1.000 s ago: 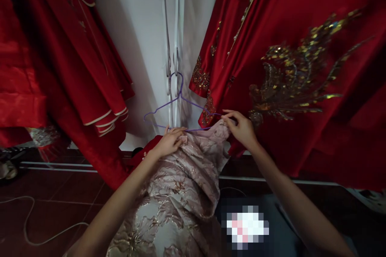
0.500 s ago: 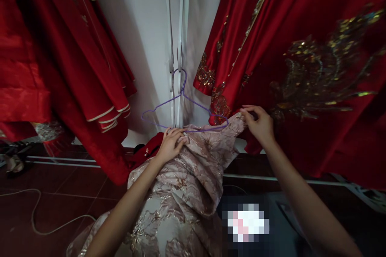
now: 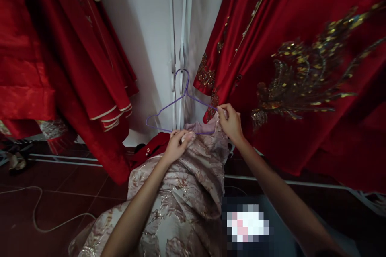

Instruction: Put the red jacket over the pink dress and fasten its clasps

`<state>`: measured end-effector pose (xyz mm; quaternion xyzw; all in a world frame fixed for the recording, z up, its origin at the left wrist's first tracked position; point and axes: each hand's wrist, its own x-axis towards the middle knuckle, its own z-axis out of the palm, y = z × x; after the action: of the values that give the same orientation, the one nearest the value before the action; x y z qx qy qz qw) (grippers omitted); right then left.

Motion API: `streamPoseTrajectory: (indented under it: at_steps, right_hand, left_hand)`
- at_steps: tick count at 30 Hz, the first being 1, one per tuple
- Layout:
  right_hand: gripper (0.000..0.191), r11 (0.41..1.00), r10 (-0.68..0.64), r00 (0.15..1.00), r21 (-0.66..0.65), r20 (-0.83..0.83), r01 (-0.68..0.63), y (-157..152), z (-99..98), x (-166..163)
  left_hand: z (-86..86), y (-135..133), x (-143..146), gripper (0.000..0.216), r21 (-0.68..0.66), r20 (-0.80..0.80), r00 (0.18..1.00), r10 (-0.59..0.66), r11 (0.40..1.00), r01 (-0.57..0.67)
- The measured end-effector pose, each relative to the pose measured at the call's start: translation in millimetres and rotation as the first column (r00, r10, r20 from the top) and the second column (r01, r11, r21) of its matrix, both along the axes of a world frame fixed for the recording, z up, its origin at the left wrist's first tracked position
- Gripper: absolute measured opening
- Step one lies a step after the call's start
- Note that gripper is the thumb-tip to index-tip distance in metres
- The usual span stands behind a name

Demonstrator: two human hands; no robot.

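Note:
A purple hanger (image 3: 165, 108) hangs by its hook from a white rack bar. Its right shoulder runs into the top of a pale pink brocade dress (image 3: 177, 184) with gold flower patterns. My right hand (image 3: 231, 122) pinches the dress's shoulder edge around the right end of the hanger. Lower and to the left, my left hand (image 3: 177, 144) is closed on a fold of the dress's neckline, close to the hanger's bottom bar. The hanger's left end stays outside the cloth. The dress's skirt drapes down toward me.
Red garments (image 3: 75, 48) hang at the left, and a red gown (image 3: 301, 56) with gold sequins hangs at the right. White rack posts (image 3: 183, 28) stand against the wall. A thin cable (image 3: 36, 209) lies on the dark tiled floor, and shoes (image 3: 16, 160) sit at far left.
My right hand has moved left, bringing the dress's shoulder over the right end of the hanger. My left hand keeps its hold on the neckline and has shifted slightly right.

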<state>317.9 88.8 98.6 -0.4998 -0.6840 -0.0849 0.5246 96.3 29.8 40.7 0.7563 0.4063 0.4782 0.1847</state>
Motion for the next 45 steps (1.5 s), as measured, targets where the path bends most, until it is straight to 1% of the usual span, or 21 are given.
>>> streamPoseTrajectory:
  at_steps: [2,3,5,6,7,9,11,13,15,17,20,25,29,32,37,39,41,45]
  right_hand:
    - [0.025,0.999,-0.031,0.999,0.017,-0.014,0.032,0,-0.6,2]
    - [0.025,0.998,-0.05,0.999,0.032,-0.017,0.05,1,1.0,3]
    - [0.025,0.996,-0.073,0.997,0.053,-0.012,0.073,2,6.8,7]
    - [0.025,0.996,-0.073,0.997,0.053,-0.003,0.073,3,10.2,9]
    - [0.026,0.996,-0.068,0.998,0.049,0.005,0.068,4,13.4,10]
    - [0.026,0.998,-0.048,0.999,0.033,0.016,0.047,6,18.2,12]
    - [0.025,0.999,-0.028,1.0,0.022,0.013,0.028,7,20.3,13]
    - [0.026,1.0,-0.019,1.0,0.015,-0.001,0.019,7,20.3,12]
    - [0.026,1.0,-0.013,1.0,0.006,-0.013,0.013,5,19.5,11]
    - [0.027,1.0,-0.011,1.0,0.001,-0.022,0.012,4,19.0,11]
    - [0.027,1.0,-0.01,0.999,0.004,-0.034,0.01,3,19.3,11]
    - [0.027,1.0,-0.006,0.999,0.016,-0.04,0.006,4,20.2,13]
    - [0.026,1.0,0.003,0.999,0.029,-0.043,-0.002,4,20.7,13]
    - [0.027,0.999,0.023,0.999,0.025,-0.043,-0.022,4,21.4,12]
    - [0.026,0.999,0.027,0.999,0.038,-0.043,-0.025,3,22.7,13]
    - [0.026,0.999,0.034,0.999,0.037,-0.042,-0.032,3,22.9,14]
    - [0.026,0.999,0.034,0.998,0.035,-0.043,-0.033,3,22.6,14]
    - [0.026,0.999,0.018,0.999,0.038,-0.047,-0.016,4,20.7,13]
  left_hand:
    - [-1.1,1,-23,0.03,0.02,0.046,0.992,0.118,0.993,-0.119]
    - [-2.1,4,-37,0.032,0.031,0.067,0.974,0.217,0.975,-0.22]
    - [-5.6,13,-70,0.034,0.019,0.1,0.889,0.447,0.893,-0.451]
    - [-8.3,18,-86,0.035,-0.021,0.105,0.849,0.518,0.854,-0.519]
    - [-11.6,24,-102,0.036,-0.082,0.102,0.838,0.536,0.844,-0.53]
    - [-19.8,35,-130,0.043,-0.217,0.091,0.858,0.505,0.851,-0.478]
    - [-29.2,46,-149,0.047,-0.297,0.1,0.875,0.475,0.853,-0.429]
    - [-38.4,54,-157,0.05,-0.33,0.126,0.868,0.481,0.845,-0.421]
    - [-45.5,61,-159,0.051,-0.347,0.168,0.858,0.486,0.844,-0.41]
    - [-49.5,66,-157,0.054,-0.351,0.229,0.856,0.463,0.86,-0.371]
    - [-51.1,69,-155,0.054,-0.328,0.291,0.855,0.428,0.885,-0.331]
    - [-53.3,64,-158,0.05,-0.338,0.289,0.834,0.47,0.865,-0.37]
    - [-55.6,62,-161,0.048,-0.315,0.285,0.836,0.469,0.869,-0.381]
    - [-51.4,63,-163,0.047,-0.294,0.284,0.846,0.451,0.881,-0.37]
    - [-37.0,68,-165,0.045,-0.25,0.234,0.874,0.426,0.895,-0.369]
    - [-35.7,70,-166,0.045,-0.23,0.217,0.881,0.42,0.899,-0.372]
    - [-39.3,70,-167,0.046,-0.228,0.224,0.881,0.417,0.901,-0.368]
    - [-54.5,66,-168,0.048,-0.3,0.247,0.859,0.448,0.878,-0.372]
